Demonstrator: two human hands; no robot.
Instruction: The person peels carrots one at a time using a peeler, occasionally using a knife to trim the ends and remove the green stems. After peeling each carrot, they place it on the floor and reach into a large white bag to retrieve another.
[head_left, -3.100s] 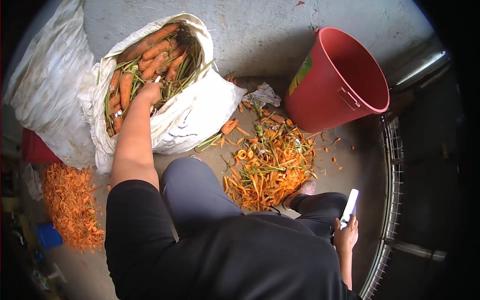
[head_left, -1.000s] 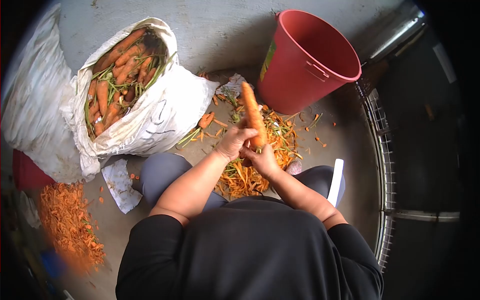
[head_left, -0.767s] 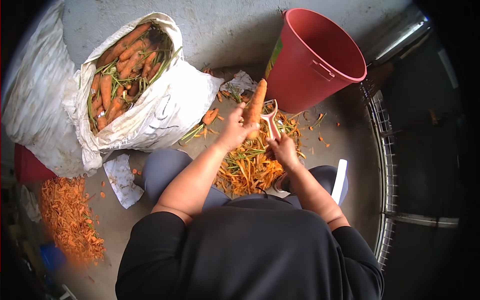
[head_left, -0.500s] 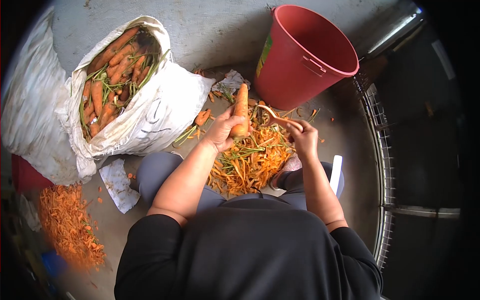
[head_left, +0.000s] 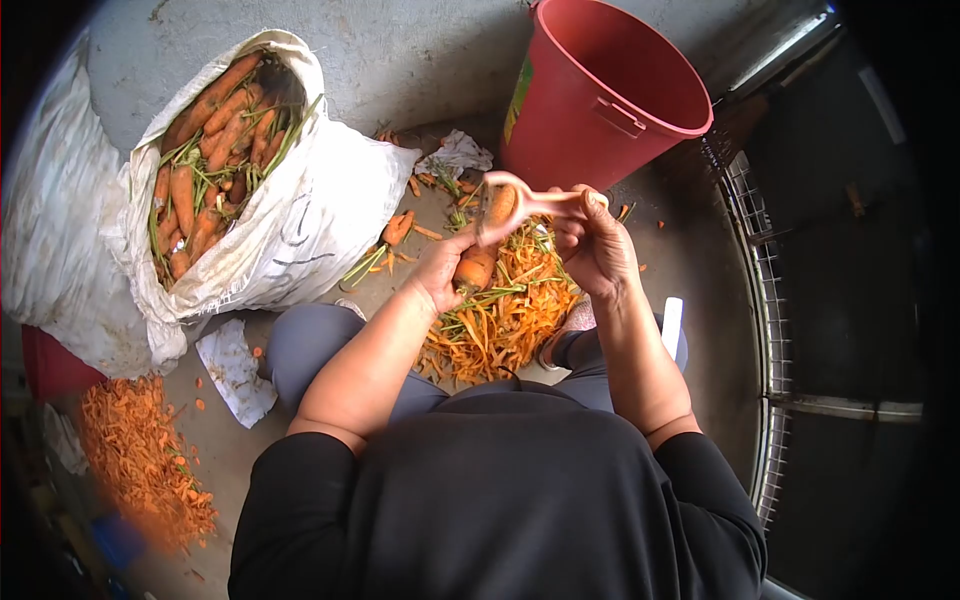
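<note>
My left hand [head_left: 440,268] is closed round a thick orange carrot [head_left: 474,268], tilted with its upper end away from me. In my right hand [head_left: 597,245] is the handle of a pinkish Y-shaped peeler [head_left: 545,204]. The peeler's head lies across the upper part of the carrot and partly hides it; whether the blade touches the skin cannot be made out. Below both hands, a heap of orange and green peelings [head_left: 500,335] covers the floor between my feet.
An open white sack [head_left: 310,215] full of carrots leans at the left. A red bucket [head_left: 590,110] stands ahead against the wall. Another shavings pile [head_left: 145,455] lies at lower left, near a dirty white scrap [head_left: 236,372]. Metal grating [head_left: 765,290] runs along the right.
My right hand has lifted and turned, bringing the peeler leftward from beside the carrot to over its upper part. The view has shifted slightly, and my left hand still holds the carrot.
</note>
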